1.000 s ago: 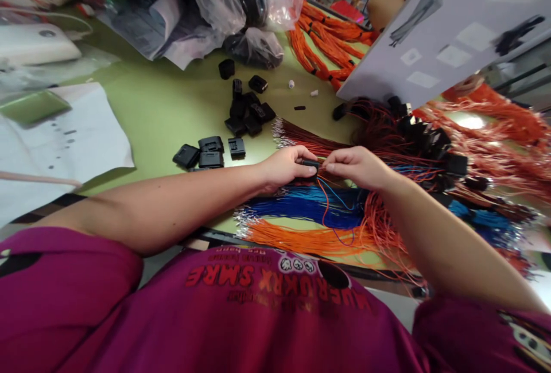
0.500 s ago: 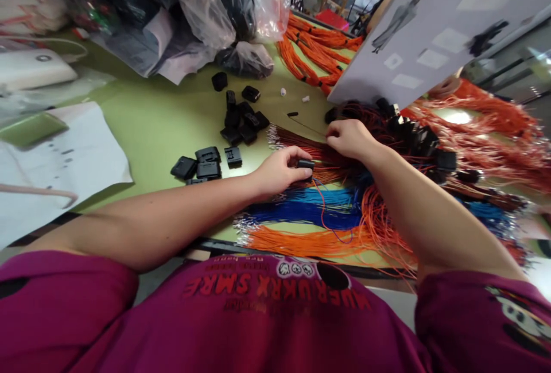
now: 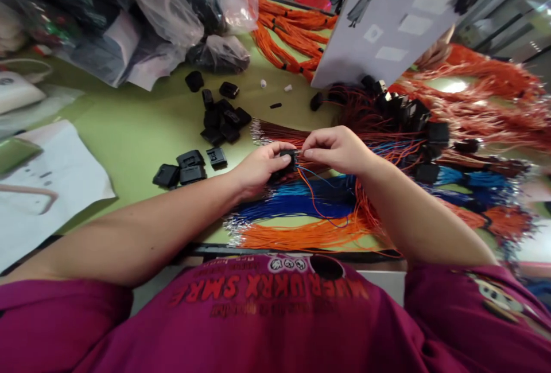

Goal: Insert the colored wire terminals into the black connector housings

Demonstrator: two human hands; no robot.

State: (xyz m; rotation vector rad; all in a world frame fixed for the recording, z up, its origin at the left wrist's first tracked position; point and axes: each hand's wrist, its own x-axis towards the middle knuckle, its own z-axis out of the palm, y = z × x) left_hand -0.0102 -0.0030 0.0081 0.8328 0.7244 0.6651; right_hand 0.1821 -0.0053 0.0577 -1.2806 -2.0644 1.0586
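A small black connector housing (image 3: 287,159) is gripped between the thumb and fingers of my left hand (image 3: 258,171). Blue and orange wires (image 3: 310,194) trail from its right side. My right hand (image 3: 336,148) is pinched at that same side, close against the housing; a thin wire seems to be in its fingertips, though its colour is hard to make out. Beneath and around both hands lie brown wires (image 3: 275,131) with metal-tipped ends, dark blue wires (image 3: 318,206) and orange wires (image 3: 297,236). Several more black housings (image 3: 221,119) lie to the left.
A pale upright board (image 3: 357,34) stands at the back right, with another person's hand (image 3: 435,54) behind it. Wired black connectors (image 3: 404,110) are heaped on the right. Orange cable coils (image 3: 288,34), plastic bags (image 3: 170,8) and a paper sheet (image 3: 55,172) surround the green table (image 3: 142,115).
My right hand has come down and left from the brown wires to the housing. The left hand still holds the housing, turned somewhat. The whole view has shifted slightly.
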